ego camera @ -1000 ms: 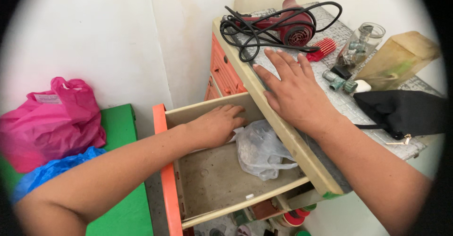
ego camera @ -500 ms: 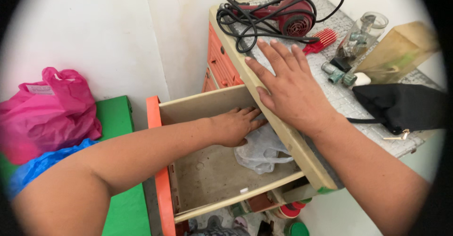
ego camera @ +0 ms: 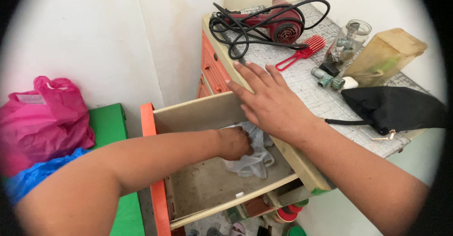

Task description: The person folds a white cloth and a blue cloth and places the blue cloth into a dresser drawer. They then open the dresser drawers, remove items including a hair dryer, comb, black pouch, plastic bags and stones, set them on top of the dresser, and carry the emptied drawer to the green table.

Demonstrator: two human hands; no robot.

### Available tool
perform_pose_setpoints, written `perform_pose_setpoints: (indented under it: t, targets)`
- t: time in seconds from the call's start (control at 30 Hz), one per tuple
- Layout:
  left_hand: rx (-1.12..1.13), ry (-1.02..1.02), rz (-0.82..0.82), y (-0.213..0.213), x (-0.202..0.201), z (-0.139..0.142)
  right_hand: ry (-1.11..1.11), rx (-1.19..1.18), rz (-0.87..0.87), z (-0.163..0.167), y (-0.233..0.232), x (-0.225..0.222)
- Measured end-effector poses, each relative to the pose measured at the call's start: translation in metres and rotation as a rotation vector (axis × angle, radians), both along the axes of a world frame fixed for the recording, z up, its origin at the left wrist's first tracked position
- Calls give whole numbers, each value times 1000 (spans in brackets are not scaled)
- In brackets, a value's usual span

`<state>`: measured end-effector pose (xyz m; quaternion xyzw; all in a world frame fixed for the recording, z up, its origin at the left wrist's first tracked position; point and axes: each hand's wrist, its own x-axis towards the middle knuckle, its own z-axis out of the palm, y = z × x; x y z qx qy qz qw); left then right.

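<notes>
My left hand (ego camera: 234, 143) reaches into an open drawer (ego camera: 198, 115) with an orange front, its fingers closed on a crumpled clear plastic bag (ego camera: 250, 160) lying inside. My right hand (ego camera: 269, 101) rests flat, fingers spread, on the edge of the cabinet top (ego camera: 306, 82) just above the drawer. The drawer's bare, dusty bottom shows in front of the bag.
On the cabinet top lie a red hair dryer (ego camera: 283, 26) with a tangled black cord, a red comb (ego camera: 304, 52), a glass jar (ego camera: 351, 38), small metal fittings (ego camera: 325, 78), a tan box (ego camera: 384, 54) and a black pouch (ego camera: 396, 108). A pink bag (ego camera: 42, 118) sits on a green surface at left.
My left hand has moved deeper into the drawer toward the right and closed on the plastic bag. My right hand has stayed on the cabinet edge.
</notes>
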<state>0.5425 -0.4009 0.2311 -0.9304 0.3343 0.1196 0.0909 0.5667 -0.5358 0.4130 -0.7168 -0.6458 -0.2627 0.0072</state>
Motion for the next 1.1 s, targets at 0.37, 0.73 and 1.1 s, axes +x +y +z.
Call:
perform_pose_setpoints:
  t: [0.37, 0.73, 1.1]
  targets:
    - [-218, 42, 105, 31, -22, 7, -109, -190, -49, -7, -8, -17]
    - [-421, 140, 59, -15, -4, 14, -17, -204, -25, -12, -13, -20]
    - [-255, 349, 350, 57, -91, 76, 72, -295, 10, -24, -18, -25]
